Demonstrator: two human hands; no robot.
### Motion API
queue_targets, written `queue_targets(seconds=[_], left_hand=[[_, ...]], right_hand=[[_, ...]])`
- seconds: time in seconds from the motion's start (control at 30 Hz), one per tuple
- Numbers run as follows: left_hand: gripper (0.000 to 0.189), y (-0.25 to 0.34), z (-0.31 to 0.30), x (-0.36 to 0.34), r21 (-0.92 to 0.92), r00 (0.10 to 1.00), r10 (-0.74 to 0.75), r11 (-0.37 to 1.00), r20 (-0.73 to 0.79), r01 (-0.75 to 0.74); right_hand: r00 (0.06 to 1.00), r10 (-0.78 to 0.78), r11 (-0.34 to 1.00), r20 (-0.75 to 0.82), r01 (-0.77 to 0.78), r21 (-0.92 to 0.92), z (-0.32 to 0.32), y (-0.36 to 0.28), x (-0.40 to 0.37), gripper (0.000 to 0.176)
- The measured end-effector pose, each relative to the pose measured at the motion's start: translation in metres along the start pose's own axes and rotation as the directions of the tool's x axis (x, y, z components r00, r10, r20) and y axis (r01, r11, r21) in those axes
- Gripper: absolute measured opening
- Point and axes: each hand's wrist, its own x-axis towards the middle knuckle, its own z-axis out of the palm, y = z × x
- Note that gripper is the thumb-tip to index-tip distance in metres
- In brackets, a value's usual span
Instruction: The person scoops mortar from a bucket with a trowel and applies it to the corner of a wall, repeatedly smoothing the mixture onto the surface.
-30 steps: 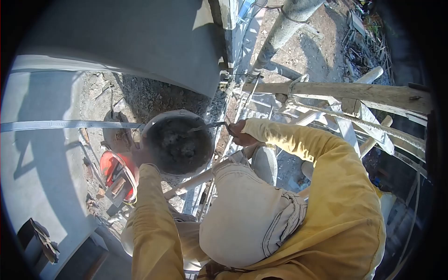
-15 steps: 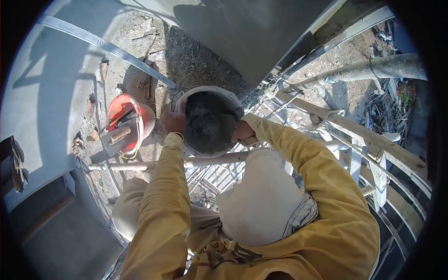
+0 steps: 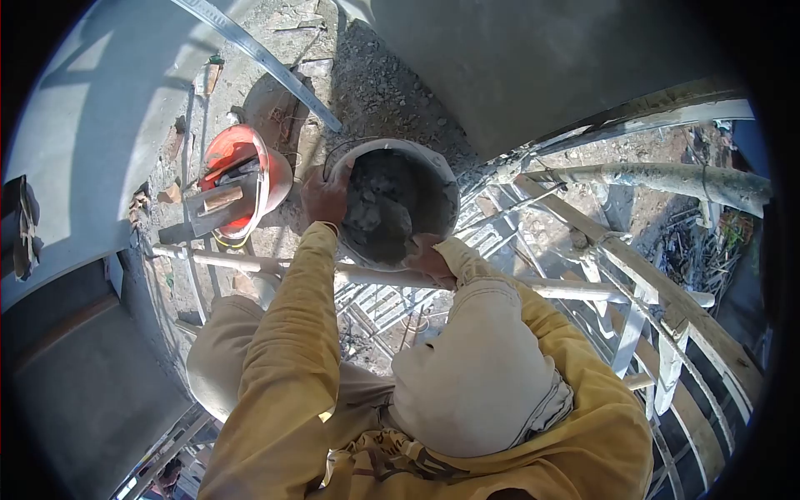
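Observation:
A pale bucket [image 3: 451, 179] stands in front of me with wet grey mortar [image 3: 379, 208] inside. My left hand [image 3: 325, 197] is closed over the bucket's left rim, with the thumb toward the inside. At the near right edge, my right hand [image 3: 429, 260] grips the rim, its fingers partly hidden by the wrist and sleeve. Left of the bucket is an orange-red bucket [image 3: 279, 179] containing a trowel-like tool with a wooden handle [image 3: 223, 198].
A horizontal pole [image 3: 250, 262] runs between my knees and the buckets. Wooden rails [image 3: 642, 258] and a thick pipe [image 3: 667, 177] lie to the right. A metal straightedge [image 3: 267, 60] slants down from the upper left. Grey plastered walls [image 3: 542, 67] rise beyond.
My right hand has shifted from the bucket's right side to its near edge. The mortar surface looks lumpier and sits differently in the bucket. The camera view has turned slightly.

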Motion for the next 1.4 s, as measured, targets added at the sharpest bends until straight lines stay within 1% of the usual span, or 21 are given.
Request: queue_targets(seconds=[0.03,0.13,0.27,0.33,0.37,0.4,0.43,0.47,0.5,0.57,0.63,0.67,0.7,0.77,0.8,0.9,0.97,1.03,1.07,1.27,1.4], left_hand=[[0.053,0.002,0.000,0.000,-0.014,1.000,-0.007,1.000,0.019,0.008],[0.053,0.007,0.003,0.003,0.000,0.998,0.056,0.998,0.011,-0.056],[0.053,0.002,0.001,0.010,-0.027,0.999,-0.015,1.000,0.040,0.016],[0.054,0.000,0.003,0.011,0.005,0.999,0.017,1.000,0.032,-0.017],[0.054,-0.001,0.005,0.009,0.001,0.999,0.007,1.000,0.034,-0.007],[0.055,0.001,0.008,0.009,0.009,0.999,0.026,1.000,0.037,-0.027],[0.056,0.003,0.009,0.009,0.016,0.998,0.051,0.999,0.035,-0.051],[0.056,0.007,0.011,0.010,0.012,0.998,0.052,0.999,0.030,-0.053],[0.056,0.012,0.012,0.010,0.006,0.994,0.073,0.997,0.083,-0.073],[0.056,0.016,0.013,0.009,0.004,0.987,0.082,0.997,0.137,-0.083],[0.053,0.019,0.013,0.011,0.012,0.954,0.264,0.963,0.142,-0.268],[0.053,0.024,0.011,0.009,0.003,0.955,0.257,0.965,0.148,-0.261],[0.050,0.031,0.010,0.008,0.013,0.959,0.214,0.975,0.187,-0.220],[0.048,0.036,0.011,0.005,0.012,0.960,0.165,0.985,0.226,-0.172],[0.047,0.037,0.012,0.004,-0.024,0.960,0.201,0.979,0.193,-0.200],[0.047,0.036,0.019,0.004,-0.065,0.959,0.253,0.967,0.128,-0.246],[0.047,0.036,0.021,0.005,-0.070,0.959,0.264,0.964,0.104,-0.258],[0.047,0.038,0.020,0.003,-0.026,0.973,0.206,0.979,0.106,-0.205],[0.047,0.039,0.020,0.002,-0.033,0.974,0.198,0.980,0.112,-0.196],[0.049,0.029,0.020,0.007,0.001,0.965,0.201,0.979,0.170,-0.205],[0.048,0.012,0.019,0.010,-0.023,0.988,0.125,0.992,0.092,-0.123]], right_hand=[[1.000,0.004,1.000,0.007,-0.004,-0.002,-0.001,-0.003,0.000,0.030],[0.950,0.282,0.914,-0.136,-0.309,-0.262,0.003,-0.017,0.016,0.040],[0.963,0.244,0.922,-0.114,-0.267,-0.279,-0.015,-0.017,0.004,0.037],[0.991,0.048,0.997,-0.125,-0.041,0.058,-0.033,-0.029,-0.022,0.041],[0.992,0.053,0.998,-0.117,-0.047,0.052,-0.042,-0.036,-0.025,0.041],[0.963,0.173,0.914,0.206,-0.235,0.331,-0.053,-0.043,-0.021,0.040],[0.836,0.174,0.727,0.521,-0.466,0.505,-0.062,-0.047,-0.013,0.041],[0.857,0.159,0.930,0.491,-0.297,0.218,-0.052,-0.027,0.014,0.035],[0.857,0.159,0.931,0.490,-0.295,0.214,-0.040,-0.010,0.024,0.035],[0.854,0.253,0.855,0.455,-0.417,0.307,-0.035,0.000,0.024,0.033],[0.840,0.230,0.763,0.491,-0.469,0.444,-0.066,-0.013,0.000,0.028],[0.837,0.206,0.646,0.507,-0.505,0.572,-0.084,-0.023,-0.013,0.025],[0.834,0.220,0.644,0.506,-0.514,0.567,-0.085,-0.013,-0.013,0.025],[0.789,0.346,0.615,0.508,-0.600,0.512,-0.088,0.003,-0.006,0.027],[0.704,0.452,0.572,0.548,-0.700,0.428,-0.092,0.006,-0.004,0.030],[0.750,0.431,0.638,0.502,-0.646,0.419,-0.098,0.024,-0.003,0.032],[0.725,0.499,0.591,0.475,-0.686,0.425,-0.100,0.003,-0.010,0.033],[0.904,0.422,0.900,0.070,-0.427,0.088,-0.104,-0.018,-0.028,0.037],[0.835,0.549,0.824,0.026,-0.546,0.152,-0.112,-0.050,-0.036,0.037],[0.914,0.379,0.920,0.144,-0.355,-0.168,-0.084,-0.027,-0.011,0.035],[0.922,0.260,0.913,0.286,-0.138,-0.383,-0.068,-0.010,-0.002,0.034]])
